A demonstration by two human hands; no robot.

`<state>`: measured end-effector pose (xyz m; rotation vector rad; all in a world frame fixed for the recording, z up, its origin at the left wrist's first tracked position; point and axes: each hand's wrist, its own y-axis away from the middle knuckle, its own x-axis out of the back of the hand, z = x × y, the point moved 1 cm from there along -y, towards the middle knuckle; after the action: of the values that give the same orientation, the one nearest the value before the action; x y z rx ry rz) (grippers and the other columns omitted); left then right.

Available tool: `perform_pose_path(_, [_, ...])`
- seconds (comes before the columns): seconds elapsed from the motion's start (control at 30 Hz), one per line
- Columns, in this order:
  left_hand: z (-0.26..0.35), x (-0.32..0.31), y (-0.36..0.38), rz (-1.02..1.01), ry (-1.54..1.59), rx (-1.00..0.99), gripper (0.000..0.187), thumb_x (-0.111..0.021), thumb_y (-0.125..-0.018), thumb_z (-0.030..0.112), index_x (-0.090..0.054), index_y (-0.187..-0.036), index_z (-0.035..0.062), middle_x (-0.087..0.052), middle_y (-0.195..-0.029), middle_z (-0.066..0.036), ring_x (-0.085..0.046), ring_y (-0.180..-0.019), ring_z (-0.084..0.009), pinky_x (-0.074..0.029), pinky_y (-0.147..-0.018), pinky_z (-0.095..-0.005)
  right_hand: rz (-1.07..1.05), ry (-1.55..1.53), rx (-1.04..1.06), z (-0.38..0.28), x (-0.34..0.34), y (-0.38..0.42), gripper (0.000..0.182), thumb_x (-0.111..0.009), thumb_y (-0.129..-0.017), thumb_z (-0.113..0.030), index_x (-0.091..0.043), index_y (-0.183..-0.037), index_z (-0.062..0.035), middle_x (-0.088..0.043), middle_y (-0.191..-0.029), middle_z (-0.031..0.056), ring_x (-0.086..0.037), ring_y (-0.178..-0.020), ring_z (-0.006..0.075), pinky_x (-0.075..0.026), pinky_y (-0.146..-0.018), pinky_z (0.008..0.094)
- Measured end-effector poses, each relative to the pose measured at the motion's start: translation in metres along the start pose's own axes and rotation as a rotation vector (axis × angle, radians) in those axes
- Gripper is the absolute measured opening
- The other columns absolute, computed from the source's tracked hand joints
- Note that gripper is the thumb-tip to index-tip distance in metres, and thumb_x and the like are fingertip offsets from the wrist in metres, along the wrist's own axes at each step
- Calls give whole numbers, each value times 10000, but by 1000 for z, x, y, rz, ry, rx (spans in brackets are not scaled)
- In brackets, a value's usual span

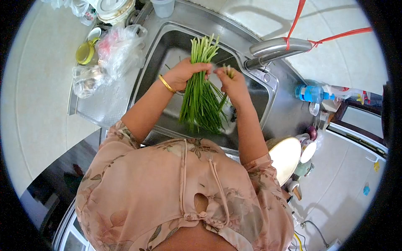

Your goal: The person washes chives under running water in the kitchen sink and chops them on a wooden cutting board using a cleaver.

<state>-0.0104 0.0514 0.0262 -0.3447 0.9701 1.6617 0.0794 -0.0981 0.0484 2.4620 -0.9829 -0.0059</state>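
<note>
Over the metal sink [164, 90], my left hand [187, 74] is wrapped round a large bunch of long green stalks [199, 98]. The pale cut ends point to the back and the dark green tips hang toward me. Just right of the bunch, my right hand [233, 82] pinches a few thin green stalks [228, 72], their ends blurred. Both hands are close together, fingertips nearly touching. A few loose green strands lie in the basin left of my left hand.
A faucet [280, 47] tied with red string [295, 21] reaches over the sink's back right. Plastic bags [121, 52] and a yellow-green cup [85, 53] sit at left. A blue bottle [310, 93] and a round board [284, 159] stand at right.
</note>
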Motion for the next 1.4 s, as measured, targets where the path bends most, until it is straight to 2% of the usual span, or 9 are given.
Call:
perform_pose_path(0.07, [-1, 0, 1, -6, 37, 16, 213, -631, -770, 168, -565, -931, 46, -588, -784, -33, -565, -675, -128, -478, -601, -265, 88, -226, -63, -13, 1, 3, 149, -615, -811, -175, -584, -871, -42, -439, -577, -36, -341, -476, 47, -267, -432, 209])
perform_pose_path(0.1, [-1, -1, 2, -10, 56, 25, 220, -619, -777, 181, -563, -941, 46, -587, -788, -35, -566, -680, -131, -478, -604, -265, 83, -207, -19, -12, 2, 0, 162, -617, -796, -214, -615, -858, -64, -487, -596, -37, -383, -486, 49, -303, -430, 215])
perform_pose_path(0.4, [-3, -8, 5, -86, 13, 22, 187, -615, -760, 135, -557, -911, 40, -587, -773, -48, -574, -675, -142, -485, -590, -276, 198, -337, 80, -26, -17, -4, 164, -654, -761, -162, -592, -831, -28, -536, -638, -5, -414, -480, 55, -328, -427, 196])
perform_pose_path(0.7, [-4, -8, 6, -47, 29, 15, 191, -620, -757, 127, -559, -917, 43, -588, -772, -53, -574, -683, -147, -483, -596, -281, 216, -481, 129, -26, -19, -6, 117, -645, -765, -123, -585, -808, -33, -488, -592, -28, -407, -469, 43, -307, -401, 191])
perform_pose_path(1.0, [-7, -14, 7, 65, -206, -130, 254, -620, -754, 122, -547, -984, 44, -585, -798, -41, -557, -687, -141, -465, -610, -278, 269, -153, 150, -29, -20, -10, 143, -678, -722, -111, -609, -787, -4, -592, -699, 21, -522, -625, 84, -413, -584, 215])
perform_pose_path(1.1, [-7, -15, 8, 66, -209, -148, 255, -612, -765, 140, -550, -995, 47, -588, -811, -39, -564, -705, -140, -468, -643, -272, 241, -153, 156, -27, -19, -12, 132, -663, -737, -109, -598, -795, -10, -571, -659, 15, -491, -565, 72, -392, -520, 209])
perform_pose_path(1.2, [-6, -13, 10, -39, 40, -29, 217, -612, -768, 128, -554, -957, 40, -582, -799, -41, -561, -693, -129, -474, -610, -268, 166, -352, 99, -34, -18, -4, 108, -635, -763, -99, -572, -805, -22, -533, -605, 8, -448, -497, 67, -352, -451, 205])
perform_pose_path(1.3, [-7, -11, 8, -48, 109, -9, 210, -605, -783, 154, -556, -959, 50, -585, -806, -40, -562, -698, -130, -480, -621, -271, 115, -498, 108, -34, -19, -5, 87, -600, -795, -91, -534, -812, -37, -494, -562, 4, -423, -451, 70, -316, -401, 204])
perform_pose_path(1.4, [-8, -12, 7, -88, 122, -24, 217, -588, -799, 175, -559, -978, 57, -587, -809, -33, -564, -701, -130, -479, -629, -272, 129, -528, 150, -35, -21, -4, 85, -574, -821, -102, -508, -820, -47, -496, -565, 12, -444, -452, 81, -340, -399, 206])
